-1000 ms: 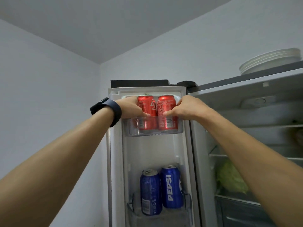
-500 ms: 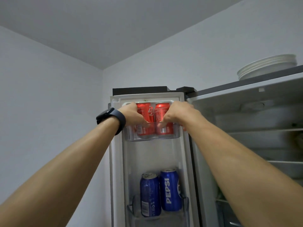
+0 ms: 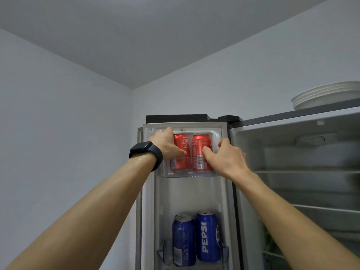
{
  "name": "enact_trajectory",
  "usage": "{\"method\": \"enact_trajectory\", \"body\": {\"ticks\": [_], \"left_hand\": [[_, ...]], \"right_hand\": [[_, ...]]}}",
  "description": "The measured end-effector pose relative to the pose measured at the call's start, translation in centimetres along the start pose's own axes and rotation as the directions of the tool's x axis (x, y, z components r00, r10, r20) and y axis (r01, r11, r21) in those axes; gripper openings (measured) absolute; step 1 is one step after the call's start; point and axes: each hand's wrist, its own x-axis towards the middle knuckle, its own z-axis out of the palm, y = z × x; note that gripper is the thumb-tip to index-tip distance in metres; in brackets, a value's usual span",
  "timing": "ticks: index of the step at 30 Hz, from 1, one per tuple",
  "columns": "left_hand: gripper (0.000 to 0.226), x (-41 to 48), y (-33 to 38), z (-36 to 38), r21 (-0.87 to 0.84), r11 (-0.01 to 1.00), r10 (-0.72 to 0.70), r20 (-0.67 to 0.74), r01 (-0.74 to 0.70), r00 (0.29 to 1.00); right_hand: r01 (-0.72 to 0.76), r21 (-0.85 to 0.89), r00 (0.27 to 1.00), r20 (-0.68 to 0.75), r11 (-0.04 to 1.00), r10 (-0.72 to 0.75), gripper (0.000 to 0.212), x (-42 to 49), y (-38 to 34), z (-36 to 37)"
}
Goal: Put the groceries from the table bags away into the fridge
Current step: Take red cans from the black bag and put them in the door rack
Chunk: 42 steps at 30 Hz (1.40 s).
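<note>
Two red cans, the left can [image 3: 180, 151] and the right can [image 3: 200, 152], stand upright in the clear top door bin [image 3: 187, 174] of the open fridge [image 3: 282, 158]. The left hand [image 3: 167, 146] grips the left can; the right hand [image 3: 224, 159] grips the right can. Risk: release before the bases seat flat may tip a can over the low rim. Blue cans [image 3: 184, 238] occupy the lower bin [image 3: 162, 252]. Plates [image 3: 325, 93] rest atop the fridge, in a grey-walled corner.

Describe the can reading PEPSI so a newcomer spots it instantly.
Find the open white fridge door, then its lower clear shelf, where two blue metal cans stand. It is the right one, showing white PEPSI lettering; its left neighbour shows a barcode.
</note>
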Motion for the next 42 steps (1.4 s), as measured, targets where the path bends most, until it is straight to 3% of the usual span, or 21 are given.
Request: {"method": "enact_trajectory", "body": {"ticks": [3,6,14,23,26,30,34,37,40,42], "left_hand": [[0.052,-1.0,-0.2,0.0,-0.017,0.999,0.039,-0.016,-0.039,0.999],[0.050,-2.3,-0.7,-0.1,-0.010,0.998,0.056,-0.048,-0.057,0.997],[0.032,-3.7,-1.3,-1.6,0.045,0.996,0.075,-0.043,-0.073,0.996],[0.055,-2.5,0.2,-0.8,0.088,0.994,-0.052,-0.096,0.061,0.994],[0.081,-1.1,1.5,0.4,0.117,0.982,-0.146,-0.050,0.151,0.988],[0.117,0.6,2.4,1.1,0.055,0.983,-0.180,0.047,0.178,0.982],[0.104,1.9,1.2,1.0,-0.134,0.973,-0.168,0.161,0.190,0.973],[0.101,1.7,0.8,1.2,-0.183,0.968,-0.149,0.142,0.174,0.979],[0.118,1.3,1.1,1.2,-0.226,0.961,-0.135,0.129,0.161,0.983],[0.105,1.3,1.0,1.0,-0.212,0.968,-0.113,0.116,0.136,0.987]], "right_hand": [[0.042,0.133,0.998,-0.049,0.990,-0.036,0.039,-1.9,0.7,0.5],[0.068,0.194,0.995,-0.080,0.979,-0.053,0.043,-3.5,0.8,0.8],[0.141,0.123,0.989,-0.060,0.982,-0.134,0.035,-4.6,-1.1,0.0],[0.040,0.071,0.999,0.033,0.997,-0.042,0.042,-3.5,-1.8,-1.1],[0.088,-0.005,0.995,0.052,0.996,-0.087,0.041,-3.0,-1.2,-1.2],[0.137,0.040,0.990,0.019,0.990,-0.137,0.045,-2.8,0.1,-0.7],[0.167,0.098,0.985,0.028,0.981,-0.171,0.049,-2.4,1.3,-0.2],[0.175,0.083,0.983,0.038,0.981,-0.178,0.055,-2.2,1.6,-0.1],[0.181,0.069,0.982,0.041,0.981,-0.184,0.054,-2.4,1.7,0.1],[0.179,0.062,0.982,0.049,0.982,-0.182,0.053,-2.5,1.6,0.0]]}}
